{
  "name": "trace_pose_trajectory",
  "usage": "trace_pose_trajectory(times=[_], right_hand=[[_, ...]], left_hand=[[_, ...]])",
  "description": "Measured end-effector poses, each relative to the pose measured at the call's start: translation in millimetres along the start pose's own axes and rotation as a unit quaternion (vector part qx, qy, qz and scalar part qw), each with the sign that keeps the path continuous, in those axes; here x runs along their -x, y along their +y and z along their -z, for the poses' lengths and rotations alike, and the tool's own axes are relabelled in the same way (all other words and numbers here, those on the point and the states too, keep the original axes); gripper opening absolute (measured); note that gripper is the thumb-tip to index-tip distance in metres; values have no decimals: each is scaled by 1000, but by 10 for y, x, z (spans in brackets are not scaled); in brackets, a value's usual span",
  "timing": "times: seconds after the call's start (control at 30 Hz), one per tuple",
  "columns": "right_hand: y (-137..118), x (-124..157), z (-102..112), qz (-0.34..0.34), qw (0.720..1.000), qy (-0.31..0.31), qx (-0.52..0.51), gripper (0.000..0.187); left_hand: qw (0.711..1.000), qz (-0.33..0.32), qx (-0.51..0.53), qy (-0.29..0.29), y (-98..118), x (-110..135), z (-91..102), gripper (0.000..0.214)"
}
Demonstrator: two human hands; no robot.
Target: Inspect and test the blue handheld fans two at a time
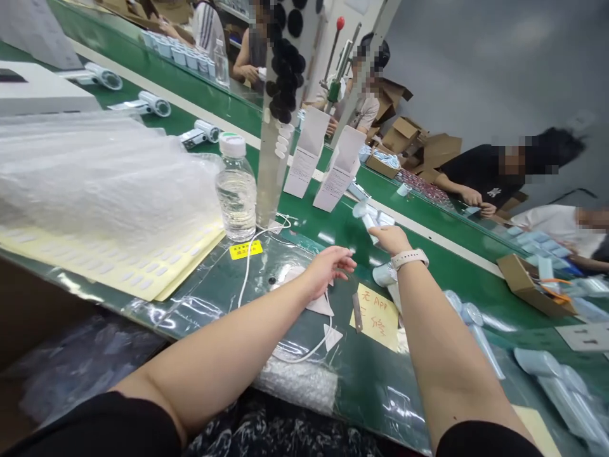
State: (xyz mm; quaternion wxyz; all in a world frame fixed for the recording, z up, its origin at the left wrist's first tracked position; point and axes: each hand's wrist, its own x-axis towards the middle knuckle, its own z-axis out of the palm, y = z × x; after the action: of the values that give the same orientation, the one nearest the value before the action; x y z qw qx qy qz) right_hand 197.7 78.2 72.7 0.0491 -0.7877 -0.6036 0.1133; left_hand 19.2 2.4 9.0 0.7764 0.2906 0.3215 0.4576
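Hands of the person are stretched forward over the green belt [442,263], both arms bare. The right hand [391,240], with a pale watch [409,258] on the wrist, is closed around a pale blue wrapped piece [368,217], which sticks out to the left of the fingers, just above the belt. The left hand [328,266] is near it, palm down, fingers loosely spread, and it has hold of nothing; below it lie white paper corners [320,306] and a white cable [245,273].

I think the piece is light and rather stiff inside, but its thin clear sleeve looks slippery. It is better to take it around the middle of the body, not by the loose end of the film.

More such pieces [537,365] lie on the right side. A water bottle [235,190] stands beside a heap of bubble wrap [95,178], and a yellow note [378,317] lies between the arms. Other people work across the belt.
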Motion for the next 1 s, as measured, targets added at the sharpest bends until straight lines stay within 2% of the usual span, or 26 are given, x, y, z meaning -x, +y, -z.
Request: trace_pose_trajectory(times=[0.1,0.2,0.3,0.4,0.47,0.5,0.53,0.6,0.63,0.7,0.77,0.87,1.0], right_hand=[[49,607,-85,57,997,36,-38,36],[33,1181,-317,163,976,99,-109,33],[15,1478,-450,217,947,131,-197,37],[63,1475,-453,244,913,80,-316,34],[113,1391,-481,220,879,59,-419,34],[131,1347,-522,193,872,65,-446,32],[140,1310,-582,171,878,74,-440,29],[119,1266,-739,157,916,92,-358,23],[89,1262,-821,166,932,91,-309,22],[-2,1273,-959,193,946,77,-247,21],[-105,1290,-1038,204,953,69,-213,20],[-196,1294,-1057,208,959,51,-184,21],[-144,1294,-996,161,937,12,-309,21]], left_hand=[[999,-17,39,-29,-17,12,-43,15],[991,-37,107,-71,-51,56,-95,34],[989,-21,126,-73,-55,80,-99,42],[991,34,114,-67,2,70,-48,50],[991,57,110,-54,67,57,0,59],[991,57,110,-44,104,52,24,62],[992,49,112,-32,142,49,46,64],[993,16,117,-14,216,47,83,65],[993,-5,118,-8,249,47,97,65],[992,-50,114,-2,304,51,115,65],[991,-81,110,6,338,56,119,64],[989,-96,110,19,349,62,106,62],[990,-86,106,19,331,58,86,60]])
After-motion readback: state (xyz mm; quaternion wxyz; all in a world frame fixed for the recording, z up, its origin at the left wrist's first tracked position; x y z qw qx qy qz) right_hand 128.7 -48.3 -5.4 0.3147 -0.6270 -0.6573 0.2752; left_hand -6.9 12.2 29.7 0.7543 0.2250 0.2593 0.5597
